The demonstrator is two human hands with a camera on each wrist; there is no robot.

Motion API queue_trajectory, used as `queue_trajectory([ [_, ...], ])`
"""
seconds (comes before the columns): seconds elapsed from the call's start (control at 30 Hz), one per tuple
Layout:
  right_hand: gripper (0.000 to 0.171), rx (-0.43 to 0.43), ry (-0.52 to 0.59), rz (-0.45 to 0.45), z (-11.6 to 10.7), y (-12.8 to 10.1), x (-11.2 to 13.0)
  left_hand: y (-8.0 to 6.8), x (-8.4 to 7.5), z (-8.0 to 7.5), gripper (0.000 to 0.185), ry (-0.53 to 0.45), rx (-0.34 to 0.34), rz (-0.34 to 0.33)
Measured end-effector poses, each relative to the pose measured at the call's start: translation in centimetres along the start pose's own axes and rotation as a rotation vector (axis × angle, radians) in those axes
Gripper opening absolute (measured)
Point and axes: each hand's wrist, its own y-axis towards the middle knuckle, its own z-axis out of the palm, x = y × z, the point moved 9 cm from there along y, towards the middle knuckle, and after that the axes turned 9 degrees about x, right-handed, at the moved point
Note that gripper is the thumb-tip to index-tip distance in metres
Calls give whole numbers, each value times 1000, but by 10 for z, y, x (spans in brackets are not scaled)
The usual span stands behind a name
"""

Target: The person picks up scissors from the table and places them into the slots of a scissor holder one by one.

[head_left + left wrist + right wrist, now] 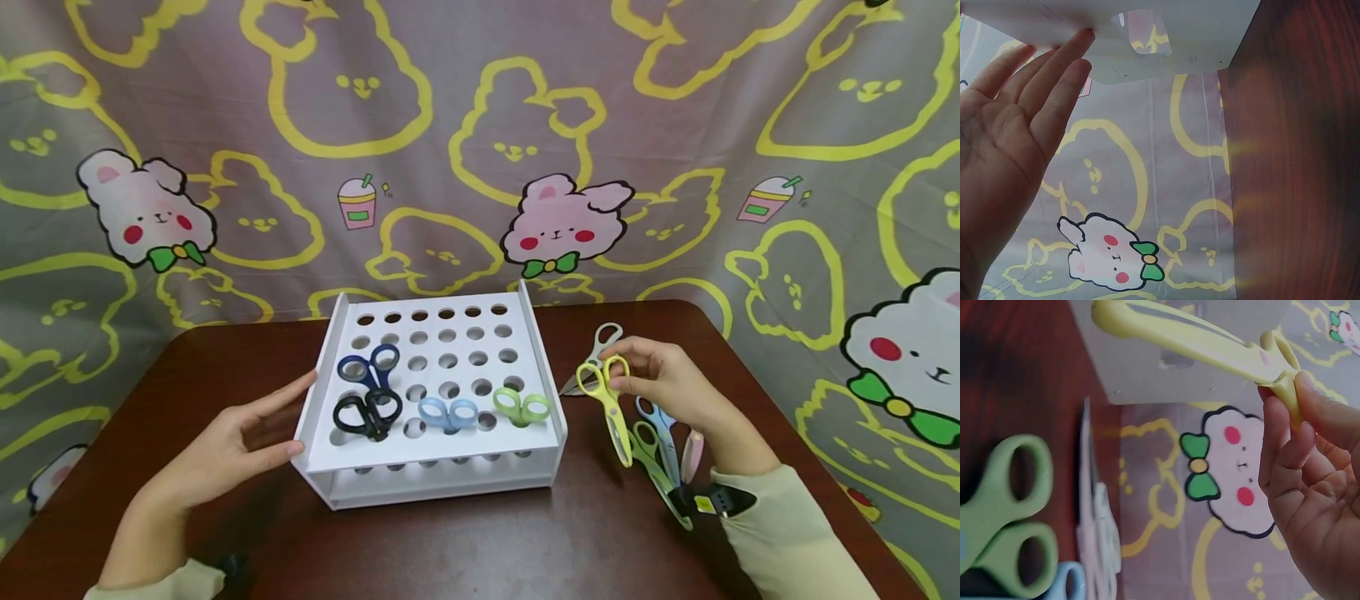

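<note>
Two hands are at work over a dark brown table (480,542). The right hand (663,379) pinches the yellow scissors (609,406) by one handle loop, fingers (1291,434) curled around the ring, so the closed blades hang down and away from the fingertips, tilted toward the person. The right wrist view shows the yellow blades reaching out past the fingertips toward the white rack. Just beneath and beside those fingers lie other scissors on the table: a green pair (654,467), a light blue pair (660,433) and a pink pair (692,454), close together and partly overlapping. Beyond the fingertips, toward the backdrop, a grey-white pair (596,354) lies beside the rack's right wall.

The left hand (232,437) is relaxed, its fingers (1054,94) straight and holding nothing, the fingertips touching the left wall of the white rack (322,367). The rack's top is a grid of round holes. Standing in holes just past the left fingertips are navy scissors (369,365) and black scissors (366,414); further right along the near rows stand pale blue scissors (448,412) and light green scissors (522,406), handles upward.

Behind the table hangs a cloth backdrop (480,150) printed with rabbits.
</note>
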Motion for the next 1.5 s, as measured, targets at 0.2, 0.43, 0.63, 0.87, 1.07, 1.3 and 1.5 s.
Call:
queue_trajectory([
  [0.2, 29, -18, 52, -61, -4, 4, 19, 1, 0, 0, 76, -8, 5, 14],
  [0.43, 29, -80, 28, -129, -10, 3, 40, 1, -1, -1, 77, 31, -10, 11],
  [0.63, 28, -161, -35, -187, -15, 2, 58, 1, -4, -2, 79, 117, -22, 9],
  [0.87, 29, -279, -36, -271, -22, -2, 79, 1, -4, -3, 82, 194, -9, -57],
  [1.07, 27, -350, 18, -388, -26, -4, 97, 2, -6, -4, 84, 208, -4, -72],
  [1.3, 27, -372, 51, -433, -28, 0, 108, 3, -7, -4, 84, 198, -4, -54],
  [1.5, 27, -399, 21, -453, -28, 5, 119, 2, -5, -4, 84, 194, -7, -72],
])
